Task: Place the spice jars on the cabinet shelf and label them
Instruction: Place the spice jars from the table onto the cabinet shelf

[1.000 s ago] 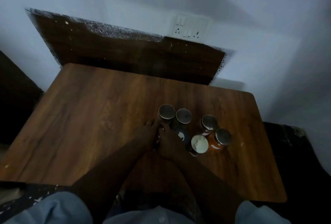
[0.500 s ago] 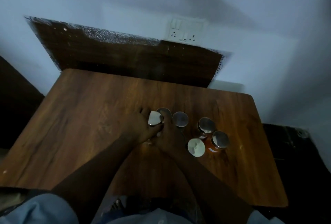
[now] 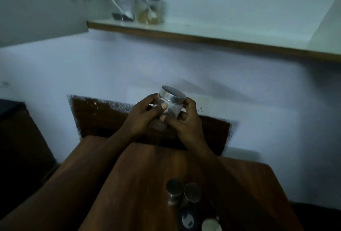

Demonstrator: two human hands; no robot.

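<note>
Since half a second ago the view has swung up from the table top to take in the cabinet shelf (image 3: 203, 33), which now runs across the upper frame from ten o'clock toward three o'clock, and both hands have risen off the wooden table (image 3: 140, 184) with one spice jar (image 3: 170, 103) between them. That jar was standing in the cluster before; it is now in mid air at about the centre of the frame, well above the table and well below the shelf edge. I judge this to mean the pick-up is done and the carry to the shelf is under way, with placing and labelling still to come. Four dark-capped jars (image 3: 135, 3) already stand side by side on the shelf at about eleven o'clock, so open shelf lies to their right, toward one o'clock. On the table, the remaining jars (image 3: 182, 192) sit grouped at about five o'clock, near the bottom edge. The left hand (image 3: 142, 118) is curled around the jar's left side, thumb laid across the glass front; the right hand (image 3: 186, 121) is curled around the right side and base, fingertips touching the wall just under the lid. Both are closed on it, neither fully wrapped. The jar's long axis runs base to lid and is tilted, the silver screw lid (image 3: 172, 95) pointing up and slightly right, toward one o'clock, with the base low at seven o'clock inside the hands. Its contents are too dim to name.
</note>
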